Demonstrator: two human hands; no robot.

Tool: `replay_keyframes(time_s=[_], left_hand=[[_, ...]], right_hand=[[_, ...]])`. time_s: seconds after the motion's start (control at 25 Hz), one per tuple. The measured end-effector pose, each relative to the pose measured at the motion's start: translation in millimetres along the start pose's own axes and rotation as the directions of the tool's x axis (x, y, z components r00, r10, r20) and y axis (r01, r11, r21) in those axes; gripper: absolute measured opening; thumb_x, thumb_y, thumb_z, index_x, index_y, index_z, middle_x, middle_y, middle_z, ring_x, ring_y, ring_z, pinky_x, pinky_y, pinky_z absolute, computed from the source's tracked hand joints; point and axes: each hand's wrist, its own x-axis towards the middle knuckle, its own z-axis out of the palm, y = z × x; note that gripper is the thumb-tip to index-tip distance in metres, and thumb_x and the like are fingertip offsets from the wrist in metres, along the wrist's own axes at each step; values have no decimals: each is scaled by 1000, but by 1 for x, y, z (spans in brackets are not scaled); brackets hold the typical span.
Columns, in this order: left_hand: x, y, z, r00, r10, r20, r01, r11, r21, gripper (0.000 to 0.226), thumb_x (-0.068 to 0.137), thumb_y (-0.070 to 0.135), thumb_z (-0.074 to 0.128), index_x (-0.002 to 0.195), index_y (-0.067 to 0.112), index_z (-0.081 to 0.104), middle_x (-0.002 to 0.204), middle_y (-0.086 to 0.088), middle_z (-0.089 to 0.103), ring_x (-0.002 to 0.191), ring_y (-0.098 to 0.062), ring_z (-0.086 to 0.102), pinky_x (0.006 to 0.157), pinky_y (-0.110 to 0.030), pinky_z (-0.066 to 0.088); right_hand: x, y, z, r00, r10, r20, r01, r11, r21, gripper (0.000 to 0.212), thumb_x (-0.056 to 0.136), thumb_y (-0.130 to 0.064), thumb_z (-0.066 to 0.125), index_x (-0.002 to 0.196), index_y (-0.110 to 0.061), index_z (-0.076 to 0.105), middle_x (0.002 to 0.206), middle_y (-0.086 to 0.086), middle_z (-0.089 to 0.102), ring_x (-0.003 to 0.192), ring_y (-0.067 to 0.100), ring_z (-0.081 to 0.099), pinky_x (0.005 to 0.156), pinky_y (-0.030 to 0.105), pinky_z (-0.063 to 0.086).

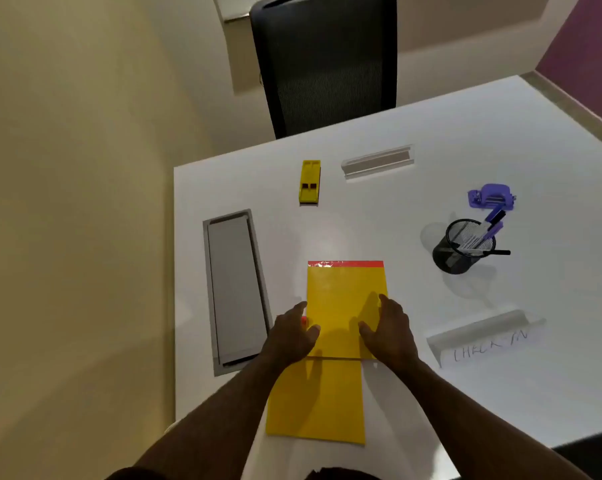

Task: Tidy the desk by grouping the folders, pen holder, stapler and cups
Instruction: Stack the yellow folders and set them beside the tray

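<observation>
A yellow folder with a red top strip (344,292) lies on the white desk (431,140), over the far end of a second yellow folder (316,403) that reaches the near edge. My left hand (292,336) grips the upper folder's left side and my right hand (389,332) its right side. A yellow stapler (310,181) lies far left of centre. At the right stands a black mesh pen holder (464,245) with pens. No cups are in view.
A purple hole punch (491,197) sits behind the pen holder. A grey cable cover (235,289) is set into the desk at left. Two clear sign stands (377,162) (479,332), the near one reading "CHECK-IN". A black chair (327,60) stands beyond the far edge.
</observation>
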Motion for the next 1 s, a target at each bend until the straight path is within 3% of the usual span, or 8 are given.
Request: replay_keyframes(time_s=[0.16, 0.28, 0.4, 0.52, 0.64, 0.84, 0.92, 1.0], left_hand=[[14, 1, 5, 993, -99, 67, 97, 995, 34, 70, 92, 35, 59, 150, 12, 27, 148, -13, 45, 133, -32, 47, 105, -42, 43], [22, 2, 13, 993, -97, 60, 96, 995, 30, 71, 90, 35, 60, 148, 8, 30, 141, -14, 51, 126, -31, 52, 101, -39, 45], [30, 2, 10, 986, -165, 27, 167, 973, -159, 73, 87, 31, 64, 148, 9, 31, 136, -13, 56, 117, -26, 57, 100, -38, 49], [37, 8, -1, 962, -272, -11, 247, 890, -384, 62, 91, 17, 61, 147, 7, 35, 129, -12, 58, 103, -20, 59, 87, -32, 51], [42, 9, -23, 947, -288, -141, 191, 860, -472, 42, 94, 10, 55, 136, 5, 50, 107, -7, 62, 78, -12, 58, 71, -26, 52], [44, -18, -80, 865, -355, -355, 164, 868, -468, 39, 92, 8, 55, 131, 6, 54, 115, -10, 62, 92, -21, 58, 75, -31, 46], [42, -45, -100, 813, -422, -401, 219, 860, -461, 41, 90, 10, 56, 131, 9, 55, 122, -13, 61, 99, -28, 60, 76, -32, 45], [35, -73, -116, 754, -529, -389, 330, 818, -472, 40, 88, 15, 55, 128, 11, 56, 124, -15, 59, 99, -31, 60, 76, -33, 45]], right_hand=[[7, 4, 4, 993, 86, -80, -80, 994, 80, 78, 82, -33, 70, 142, -5, 30, 141, 21, 43, 126, 40, 43, 102, 48, 39], [19, 4, 4, 983, 127, -135, -107, 983, 148, 70, 80, -29, 72, 136, -4, 38, 131, 22, 50, 119, 41, 49, 96, 49, 44], [33, 1, -3, 964, 246, -104, -223, 955, 195, 70, 82, -31, 71, 137, -4, 37, 130, 22, 52, 118, 40, 51, 94, 47, 45], [45, -1, -6, 946, 319, -61, -285, 905, 316, 49, 86, -25, 65, 127, -3, 48, 121, 21, 59, 108, 37, 57, 88, 44, 47], [54, -16, -3, 955, 293, -46, -251, 883, 397, 37, 85, -19, 64, 119, -5, 57, 115, 18, 65, 101, 33, 60, 88, 47, 51], [58, -75, 21, 990, 120, 71, -140, 816, 561, 42, 87, -26, 66, 124, -14, 51, 121, 9, 58, 106, 28, 59, 90, 52, 53], [56, -103, 38, 991, 26, 130, -93, 837, 539, 44, 87, -28, 66, 126, -16, 50, 124, 8, 56, 108, 28, 58, 88, 48, 54], [52, -129, 55, 973, -52, 226, -78, 843, 533, 43, 87, -25, 66, 126, -17, 50, 122, 6, 55, 104, 28, 60, 77, 40, 56]])
